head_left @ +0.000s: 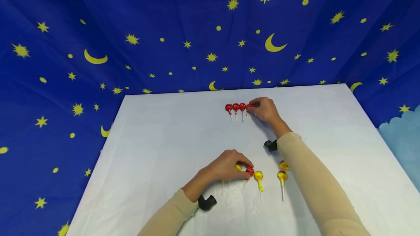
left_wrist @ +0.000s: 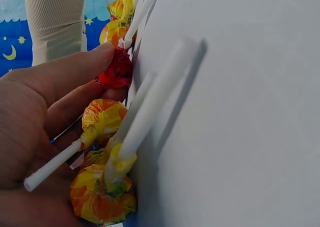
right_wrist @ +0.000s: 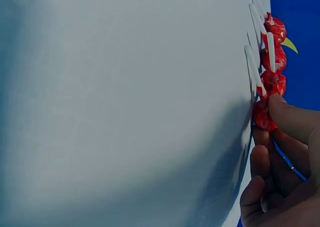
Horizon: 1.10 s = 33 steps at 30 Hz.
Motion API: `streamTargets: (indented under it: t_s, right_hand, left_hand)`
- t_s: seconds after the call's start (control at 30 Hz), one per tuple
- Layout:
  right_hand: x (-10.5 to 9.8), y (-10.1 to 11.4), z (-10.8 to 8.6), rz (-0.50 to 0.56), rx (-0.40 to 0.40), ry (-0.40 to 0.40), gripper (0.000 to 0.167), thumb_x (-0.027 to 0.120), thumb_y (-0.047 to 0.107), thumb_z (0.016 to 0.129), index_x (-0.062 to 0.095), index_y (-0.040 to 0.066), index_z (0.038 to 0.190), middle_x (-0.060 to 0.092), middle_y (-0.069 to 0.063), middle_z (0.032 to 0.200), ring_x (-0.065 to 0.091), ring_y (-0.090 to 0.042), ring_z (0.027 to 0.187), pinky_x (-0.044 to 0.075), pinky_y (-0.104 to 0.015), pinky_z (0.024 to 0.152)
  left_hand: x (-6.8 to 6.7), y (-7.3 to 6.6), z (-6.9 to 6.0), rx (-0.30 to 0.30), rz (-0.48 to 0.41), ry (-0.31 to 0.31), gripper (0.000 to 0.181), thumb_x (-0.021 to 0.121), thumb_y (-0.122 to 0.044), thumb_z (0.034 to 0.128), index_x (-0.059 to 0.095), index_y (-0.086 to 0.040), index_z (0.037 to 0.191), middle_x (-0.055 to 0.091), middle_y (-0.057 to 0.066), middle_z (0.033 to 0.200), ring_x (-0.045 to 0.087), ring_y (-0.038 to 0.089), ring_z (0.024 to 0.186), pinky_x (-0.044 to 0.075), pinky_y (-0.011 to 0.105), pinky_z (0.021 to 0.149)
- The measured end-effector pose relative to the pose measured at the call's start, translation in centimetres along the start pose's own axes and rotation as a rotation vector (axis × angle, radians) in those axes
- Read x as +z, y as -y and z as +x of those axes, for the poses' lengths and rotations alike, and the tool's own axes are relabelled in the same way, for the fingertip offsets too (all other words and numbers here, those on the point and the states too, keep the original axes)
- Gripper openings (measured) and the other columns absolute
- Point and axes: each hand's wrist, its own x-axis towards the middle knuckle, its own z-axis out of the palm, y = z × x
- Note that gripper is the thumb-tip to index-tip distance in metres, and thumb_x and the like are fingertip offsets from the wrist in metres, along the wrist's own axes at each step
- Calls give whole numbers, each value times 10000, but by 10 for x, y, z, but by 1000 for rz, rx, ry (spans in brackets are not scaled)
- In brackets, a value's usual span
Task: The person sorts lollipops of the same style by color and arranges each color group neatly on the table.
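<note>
Near the back of the white table, my right hand (head_left: pixel 264 109) pinches a red lollipop (right_wrist: pixel 264 116) at the right end of a short row of red lollipops (head_left: pixel 236 107). Their sticks point toward the front. Closer in, my left hand (head_left: pixel 226 165) holds another red lollipop (head_left: pixel 250 171) by its wrapped head between thumb and fingers. Under the left palm lie yellow lollipops (left_wrist: pixel 102 194), partly hidden in the head view. Just right of the left hand is a yellow lollipop (head_left: pixel 258 176) with its stick toward the front.
Beside the right forearm lie a yellow-and-red lollipop (head_left: pixel 282 175) and another yellow one (head_left: pixel 284 165), partly covered by the sleeve. Black wrist-worn pieces (head_left: pixel 207 203) show at both cuffs. A blue curtain (head_left: pixel 157 17) with stars and moons stands behind the table (head_left: pixel 157 130).
</note>
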Motion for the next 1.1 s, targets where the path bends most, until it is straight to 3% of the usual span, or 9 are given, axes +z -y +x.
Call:
streamTargets:
  t_s: [0.23, 0.8, 1.1]
  right_hand:
    - [1, -1, 2, 12, -7, -1, 323, 739, 236, 859, 705, 33, 1108, 682, -136, 1034, 585, -273, 936, 439, -442, 848]
    - [-4, -2, -2, 30, 37, 18, 389, 744, 272, 852, 686, 28, 1150, 662, -146, 1075, 549, -287, 984, 431, -450, 880]
    - [-19, 6, -5, 86, 28, -38, 402, 748, 297, 846, 695, 32, 1144, 679, -107, 1033, 580, -256, 866, 457, -373, 688]
  left_hand:
    - [1, 2, 0, 14, -2, -6, 264, 777, -322, 819, 747, -218, 1060, 645, -211, 935, 536, -47, 804, 412, 155, 731]
    - [2, 2, -1, 24, 10, -8, 258, 775, -321, 822, 747, -223, 1059, 649, -208, 948, 538, -45, 813, 405, 154, 741]
    - [1, 1, -2, 31, 3, -4, 258, 766, -319, 832, 744, -218, 1069, 657, -193, 964, 546, -42, 821, 411, 161, 746]
